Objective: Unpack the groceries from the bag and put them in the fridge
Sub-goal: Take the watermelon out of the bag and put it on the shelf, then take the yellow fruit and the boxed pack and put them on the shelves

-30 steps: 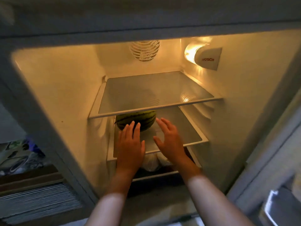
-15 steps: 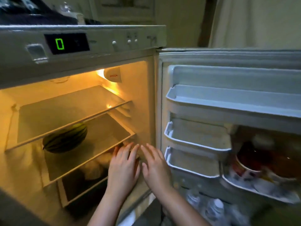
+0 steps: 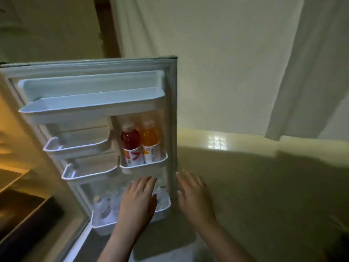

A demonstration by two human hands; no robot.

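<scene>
Both hands empty. My left hand (image 3: pixel 138 203) is flat, fingers straight and together, hanging in front of the lower part of the open fridge door (image 3: pixel 171 129); whether it touches the bottom door bin (image 3: pixel 162 208) I cannot tell, the frame is smeared. My right hand (image 3: pixel 194 199) is likewise spread and relaxed, just past the door's outer edge, over bare floor (image 3: pixel 264 186). The grocery bag is not in view; nothing shows which way it lies. Goods already stowed: a red drink bottle (image 3: pixel 130 142) and an orange drink bottle (image 3: pixel 150 140) upright side by side in the right-hand middle door bin (image 3: pixel 144 164), and clear water bottles (image 3: pixel 103 207), blurred, in the bottom bin. The top door shelf (image 3: pixel 90 106) and the two small left bins (image 3: pixel 75 146) look vacant. Fridge interior (image 3: pixel 11 167) is only a lit sliver at far left. Judgement: the step in hand is going back to the bag for the next item. To do it well: leave the door open as it stands, keep my arms clear of it so it doesn't swing, take one item with a full grip. Tall bottles suit the door bins; bulky or soft items belong inside. Risk: knocking the standing bottles when loading beside them.
</scene>
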